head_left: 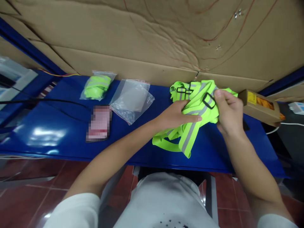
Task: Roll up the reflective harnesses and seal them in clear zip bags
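Observation:
A neon-yellow reflective harness with grey stripes lies bunched on the blue table. Black buckles show on its straps, and a loop of strap hangs toward the table's front edge. My left hand is closed around the bunched straps from the left, thumb and fingers on either side. On the other side, my right hand pinches a strap close to a black buckle, its fingertips partly hidden behind the hand.
Left of the harness lie clear plastic bags, a bagged neon-yellow bundle and a phone with a blurred screen. An open cardboard box with orange contents stands right. Cardboard walls the back of the blue table.

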### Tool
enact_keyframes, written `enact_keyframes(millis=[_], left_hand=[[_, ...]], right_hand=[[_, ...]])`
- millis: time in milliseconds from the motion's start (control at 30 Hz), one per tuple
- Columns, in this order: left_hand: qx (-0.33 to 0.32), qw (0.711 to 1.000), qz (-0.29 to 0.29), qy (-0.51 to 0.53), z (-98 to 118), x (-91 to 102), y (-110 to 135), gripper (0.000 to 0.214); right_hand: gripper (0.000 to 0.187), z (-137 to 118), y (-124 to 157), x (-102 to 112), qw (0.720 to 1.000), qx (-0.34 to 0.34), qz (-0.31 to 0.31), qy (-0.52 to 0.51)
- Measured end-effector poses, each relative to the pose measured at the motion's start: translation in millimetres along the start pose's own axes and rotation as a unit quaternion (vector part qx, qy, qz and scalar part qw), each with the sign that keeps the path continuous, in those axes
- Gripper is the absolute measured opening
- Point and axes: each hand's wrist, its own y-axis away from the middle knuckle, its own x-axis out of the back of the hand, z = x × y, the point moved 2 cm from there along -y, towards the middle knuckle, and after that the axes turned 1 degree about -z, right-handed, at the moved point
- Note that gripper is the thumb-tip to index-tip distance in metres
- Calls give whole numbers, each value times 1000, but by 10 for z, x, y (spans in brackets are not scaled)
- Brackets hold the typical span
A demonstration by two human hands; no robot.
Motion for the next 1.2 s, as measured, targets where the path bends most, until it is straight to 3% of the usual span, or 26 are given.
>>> enact_keyframes(millis=[133,233,300,467,567,633,800,867,1067,1133,1200], left_hand=[[152,980,-75,108,-428,-42,12,35],[202,953,-128,187,-559,-104,82,31],[205,952,-111,199,-563,-122,112,32],[178,971,-90,129,-450,-135,172,32],[161,976,-101,103,-411,-145,205,36],[148,977,-108,104,-417,-148,211,38],[43,998,-37,19,-467,-63,176,30],[31,999,-27,-10,-479,-31,173,30],[87,991,-87,57,-383,-65,199,31],[95,988,-97,71,-346,-101,201,28],[104,986,-88,98,-349,-146,194,26]], right_hand=[[36,479,154,-75,990,-122,-62,-43],[38,582,216,-114,988,-120,-92,-18],[37,577,211,-122,988,-119,-97,-25],[35,575,193,-148,966,-206,-124,-92],[25,510,173,-132,980,-127,-150,-34],[29,426,170,-105,982,-56,-181,29],[52,250,291,-128,938,23,-323,121],[63,227,346,-159,936,28,-324,135],[42,301,381,-207,933,-114,-339,46],[38,319,363,-204,934,-113,-336,40],[40,319,344,-190,948,-58,-304,80]])
